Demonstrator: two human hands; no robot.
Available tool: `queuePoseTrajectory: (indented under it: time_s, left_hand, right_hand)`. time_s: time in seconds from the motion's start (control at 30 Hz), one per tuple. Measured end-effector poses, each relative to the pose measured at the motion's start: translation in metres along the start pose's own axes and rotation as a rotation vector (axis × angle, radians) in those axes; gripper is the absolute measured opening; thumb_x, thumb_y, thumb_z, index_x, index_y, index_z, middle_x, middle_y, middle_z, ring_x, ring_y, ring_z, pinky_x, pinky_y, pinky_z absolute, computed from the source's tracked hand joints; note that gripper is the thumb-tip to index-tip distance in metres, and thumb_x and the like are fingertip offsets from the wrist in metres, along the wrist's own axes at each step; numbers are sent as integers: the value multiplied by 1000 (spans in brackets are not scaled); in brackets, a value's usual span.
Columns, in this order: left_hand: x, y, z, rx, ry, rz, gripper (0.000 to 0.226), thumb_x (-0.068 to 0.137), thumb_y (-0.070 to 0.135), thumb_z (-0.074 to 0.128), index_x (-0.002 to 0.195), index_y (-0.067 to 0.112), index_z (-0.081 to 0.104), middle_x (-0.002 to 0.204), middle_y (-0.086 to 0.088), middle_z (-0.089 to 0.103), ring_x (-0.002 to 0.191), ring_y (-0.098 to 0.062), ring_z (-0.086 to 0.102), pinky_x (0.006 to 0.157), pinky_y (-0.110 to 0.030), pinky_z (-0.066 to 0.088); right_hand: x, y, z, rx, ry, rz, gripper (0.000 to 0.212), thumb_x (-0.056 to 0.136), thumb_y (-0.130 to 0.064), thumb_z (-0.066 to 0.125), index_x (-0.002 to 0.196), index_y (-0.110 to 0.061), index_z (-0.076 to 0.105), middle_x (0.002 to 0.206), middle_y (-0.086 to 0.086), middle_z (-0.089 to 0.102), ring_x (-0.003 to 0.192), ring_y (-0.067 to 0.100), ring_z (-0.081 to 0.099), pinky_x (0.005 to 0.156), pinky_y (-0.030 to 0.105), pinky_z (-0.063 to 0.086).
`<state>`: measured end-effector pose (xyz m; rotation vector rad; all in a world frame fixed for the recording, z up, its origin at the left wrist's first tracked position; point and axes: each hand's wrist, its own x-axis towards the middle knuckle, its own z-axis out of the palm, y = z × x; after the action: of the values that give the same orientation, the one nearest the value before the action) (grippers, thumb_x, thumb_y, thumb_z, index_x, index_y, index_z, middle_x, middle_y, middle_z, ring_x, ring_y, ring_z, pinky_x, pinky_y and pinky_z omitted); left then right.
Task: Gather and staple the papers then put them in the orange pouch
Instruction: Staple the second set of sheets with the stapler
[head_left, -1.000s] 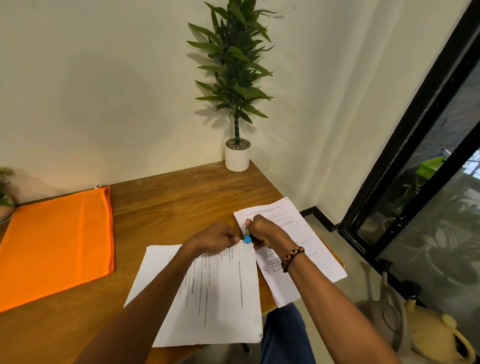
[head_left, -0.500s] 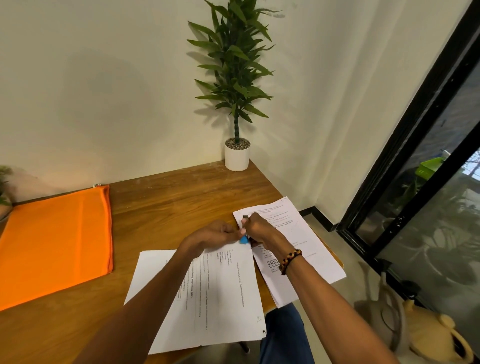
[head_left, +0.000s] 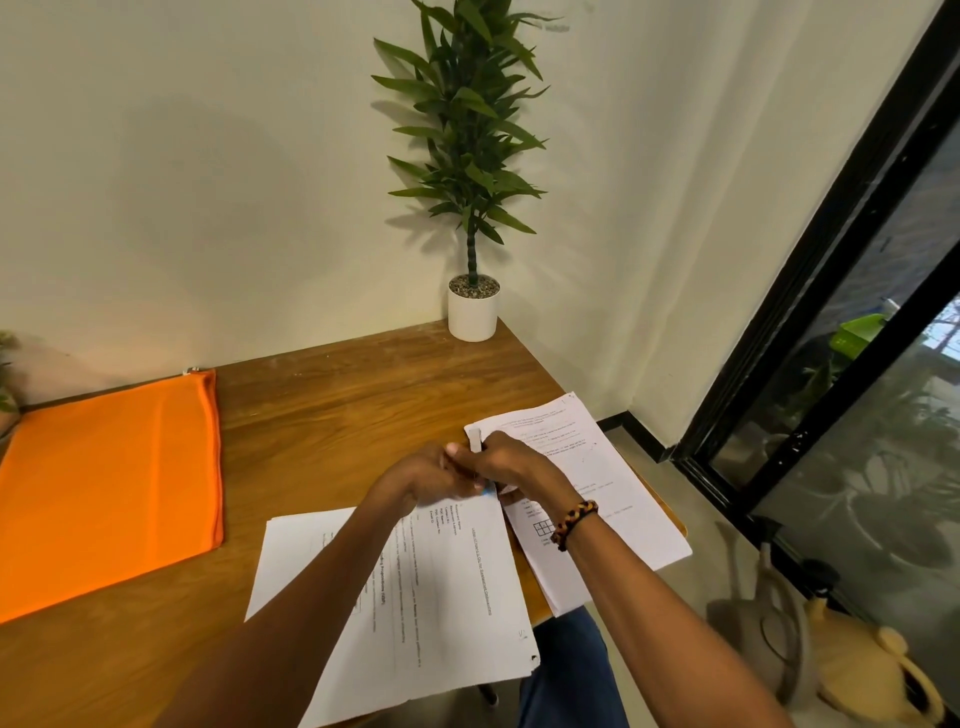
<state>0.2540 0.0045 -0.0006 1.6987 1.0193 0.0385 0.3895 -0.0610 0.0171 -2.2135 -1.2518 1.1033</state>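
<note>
Orange pouch (head_left: 109, 488) lies flat on the left of the wooden counter (head_left: 332, 410), well apart from my hands. Both hands meet above the counter's right side, over the gap between two sets of papers. Right hand (head_left: 511, 465), beaded bracelet (head_left: 574, 524) on the wrist, is curled around a small stapler (head_left: 477, 444): grey top end sticks up above my fingers, a blue bit shows below at the palm. Left hand (head_left: 423, 478) has fingers bent, tips touching the stapler and right hand; motion blur, so I cannot tell if it grips anything. Near stack of papers (head_left: 452, 597) lies under my left forearm, its near corner overhanging the counter edge. Second stack (head_left: 597, 478) sits to the right, angled, partly off the counter's right edge, under my right wrist. White potted plant (head_left: 472, 312) stands at the far corner by the wall.
</note>
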Motion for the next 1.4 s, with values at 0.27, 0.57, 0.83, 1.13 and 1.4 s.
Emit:
queuePoseTrajectory:
  time_s: [0.27,0.57,0.83,1.13,1.4]
  left_hand:
    - [4,-7,-7,-47,90,-133,22,72,14,88,91,10,79,93,-6,77,97,-23,69,73,-33,52]
    - [-1,-11,0,-92,197,-49,11,78,9,84,89,6,81,80,-7,76,69,-12,60,60,-26,46]
    - [-5,-11,-15,-104,110,7,17,80,15,84,96,21,81,91,3,79,97,-17,71,91,-34,56]
    - [-4,-29,-29,-279,211,-65,8,86,10,77,93,13,79,98,-6,77,102,-24,70,98,-44,55]
    - [3,-24,-37,-426,173,-34,13,95,16,67,108,12,71,103,-11,76,100,-31,73,97,-54,55]
  right_hand:
    - [4,6,-2,65,-116,-26,48,93,-35,72,117,6,65,110,24,71,92,28,69,87,37,60]
    - [9,1,10,84,-7,-25,40,91,-34,75,110,0,65,98,16,69,91,29,66,76,41,54]
    - [11,1,14,441,118,-9,13,99,-22,66,101,-9,64,97,9,65,83,19,63,65,27,48]
    - [14,1,3,675,160,83,36,99,-35,63,127,-14,55,116,9,70,96,20,72,77,33,62]
    - [5,19,-17,458,9,52,39,99,-43,60,124,-13,56,118,5,62,105,22,61,91,40,52]
